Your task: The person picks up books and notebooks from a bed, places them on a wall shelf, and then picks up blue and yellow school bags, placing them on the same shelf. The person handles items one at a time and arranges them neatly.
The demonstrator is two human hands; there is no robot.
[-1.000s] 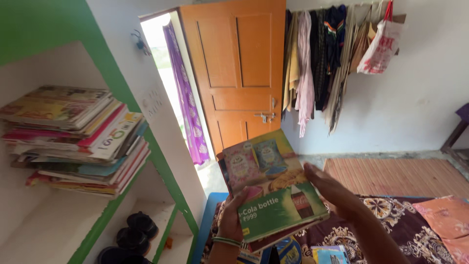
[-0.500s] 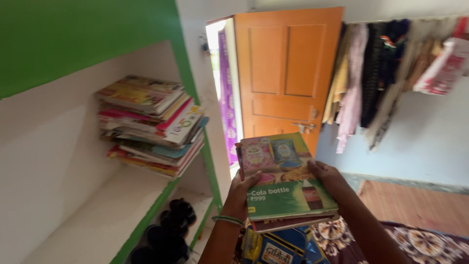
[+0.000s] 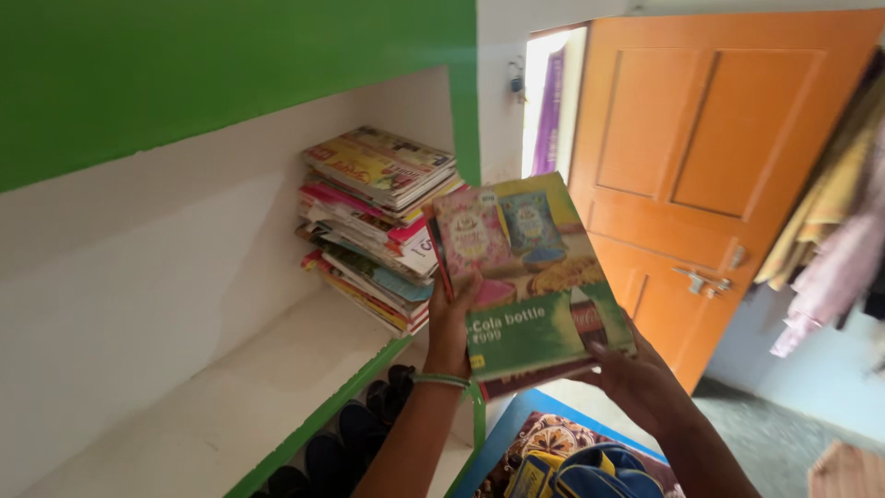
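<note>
At the far left, a white shelf (image 3: pixel 230 387) with green edging runs back into an alcove under a broad green band (image 3: pixel 184 65). Toward its rear stands an uneven stack of magazines and books (image 3: pixel 378 221), their spines and corners jutting out at different angles. On the lower shelf, dark shoes (image 3: pixel 369 420) sit in a row.

Just right of the stack, the left hand (image 3: pixel 450 327) rises from below, a green bangle (image 3: pixel 441 379) on its wrist. Its fingers are closed on the left edge of a small bundle of magazines (image 3: pixel 530 277), with the thumb (image 3: pixel 466 293) lying on the top cover and the other fingers hidden behind. The bundle is held up in the air, tilted, its near edge just beside the shelf's stack but apart from it. The top cover shows snack packets on pink and yellow above a green strip.

The right hand (image 3: pixel 636 383) supports the bundle from beneath at its lower right corner. Its fingers are spread fairly wide and curl up around the edge, with fingertips (image 3: pixel 601 352) pressing on the green strip.

Below the hands lies a blue and yellow bag (image 3: pixel 581 470) on a patterned cloth (image 3: pixel 544 433). Behind stands an orange wooden door (image 3: pixel 728 175) with a metal latch (image 3: pixel 705 279), a purple curtain (image 3: pixel 547 111) in the bright gap beside it. Clothes (image 3: pixel 839 240) hang at the far right.
</note>
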